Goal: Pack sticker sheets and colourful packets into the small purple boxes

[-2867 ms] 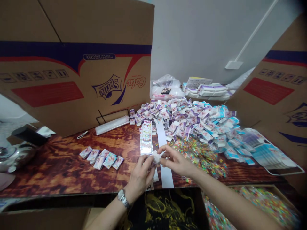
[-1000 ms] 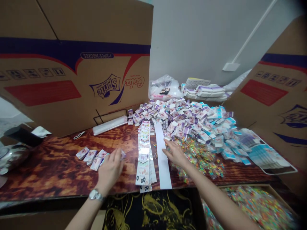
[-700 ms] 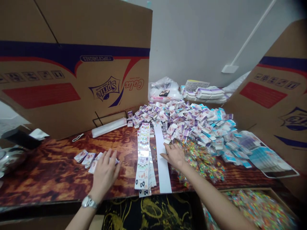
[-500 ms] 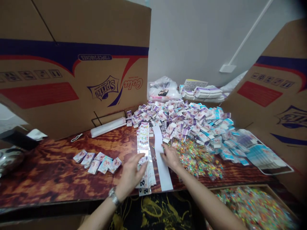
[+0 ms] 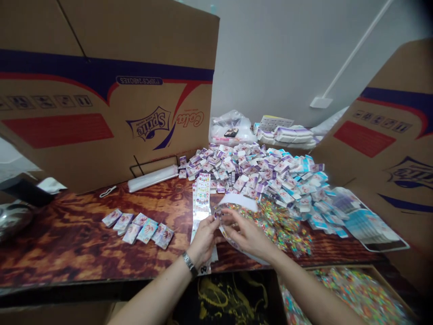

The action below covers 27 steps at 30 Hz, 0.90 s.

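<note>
A curled strip of stickers (image 5: 241,201), white on its back, is up off the table between my hands. My left hand (image 5: 202,241), with a metal watch at the wrist, pinches the strip's edge between thumb and fingertips. Close against it, my right hand (image 5: 249,235) has bent fingers on the same strip, which passes behind and below that hand. Under and beyond my left hand lies a stack of long sticker sheets (image 5: 203,187) with small coloured pictures. Part of that stack is hidden by the hand.
Several small filled boxes (image 5: 147,230) lie at the left. A large heap of small printed cartons (image 5: 250,167) fills the back, with colourful wrapped candies (image 5: 287,228) before it. Large cardboard boxes (image 5: 162,49) stand behind and at the right. An open box of candies (image 5: 358,293) sits below the table edge.
The white strip that lay flat beside the stack has been lifted and curled. My left hand has moved right from the stack onto the strip, close to my right hand.
</note>
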Motion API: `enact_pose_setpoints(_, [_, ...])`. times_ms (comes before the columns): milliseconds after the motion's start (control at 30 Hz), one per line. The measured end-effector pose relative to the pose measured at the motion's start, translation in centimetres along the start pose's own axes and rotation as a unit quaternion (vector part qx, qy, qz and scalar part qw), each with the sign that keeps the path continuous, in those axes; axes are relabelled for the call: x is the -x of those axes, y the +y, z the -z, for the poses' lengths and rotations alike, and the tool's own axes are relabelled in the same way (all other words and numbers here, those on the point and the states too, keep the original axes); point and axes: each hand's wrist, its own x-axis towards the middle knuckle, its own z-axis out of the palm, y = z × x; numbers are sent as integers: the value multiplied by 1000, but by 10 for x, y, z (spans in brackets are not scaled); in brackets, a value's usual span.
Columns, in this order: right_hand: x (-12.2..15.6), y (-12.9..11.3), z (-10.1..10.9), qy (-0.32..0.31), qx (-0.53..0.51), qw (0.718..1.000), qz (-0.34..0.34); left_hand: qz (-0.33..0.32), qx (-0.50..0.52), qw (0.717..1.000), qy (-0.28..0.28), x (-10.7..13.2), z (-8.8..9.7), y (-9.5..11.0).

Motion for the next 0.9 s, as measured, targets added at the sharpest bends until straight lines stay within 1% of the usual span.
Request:
enact_pose_setpoints(67, [-3, 2, 8, -5, 31, 999, 16, 9, -14, 1000, 6, 4, 3, 4])
enact_pose_setpoints(133, [-7, 4, 16, -32, 80, 995, 57, 10, -25, 1000, 15, 7, 4, 9])
enact_pose_setpoints(200, [-12, 6, 23, -48, 138, 984, 101, 8, -33, 999, 21, 8, 5, 16])
enact_pose_setpoints(267, [-15, 8, 28, -44, 192, 971, 135, 14, -38, 999, 16, 10, 4, 23])
enact_pose_setpoints(367, [-18, 11, 28, -36, 254, 953, 159, 29, -32, 999, -16, 14, 2, 34])
enact_pose_setpoints(467, [-19, 15, 26, -16, 281, 943, 175, 33, -47, 997, -52, 20, 1, 43])
enact_pose_setpoints(500, [-19, 15, 25, -4, 288, 941, 180, 18, -70, 996, -51, 23, 2, 45])
enact_pose_setpoints(533, [-19, 15, 26, 14, 297, 938, 180, -12, -104, 994, -34, 27, 2, 47])
enact_pose_setpoints(600, [-18, 11, 29, 70, 322, 928, 171, -98, -185, 977, 31, 37, 3, 47])
enact_pose_setpoints(633, [-18, 8, 31, 105, 336, 921, 167, -127, -218, 966, 56, 43, 3, 45])
enact_pose_setpoints(667, [-17, 3, 33, 138, 349, 912, 168, -127, -240, 961, 57, 50, 3, 42])
enact_pose_setpoints(700, [-15, -2, 34, 164, 361, 901, 176, -93, -242, 965, 32, 55, 1, 38])
enact_pose_setpoints(733, [-13, -8, 34, 180, 370, 890, 194, -34, -218, 975, -12, 60, 0, 33])
enact_pose_setpoints(767, [-10, -14, 33, 183, 375, 882, 221, 30, -169, 984, -56, 62, -1, 29])
enact_pose_setpoints(800, [-6, -19, 30, 172, 375, 876, 251, 81, -104, 987, -90, 63, -3, 26])
enact_pose_setpoints(833, [-1, -25, 26, 150, 370, 873, 280, 107, -33, 988, -104, 61, -4, 24])
enact_pose_setpoints(900, [12, -33, 13, 90, 353, 872, 326, 101, 86, 987, -89, 53, -4, 23])
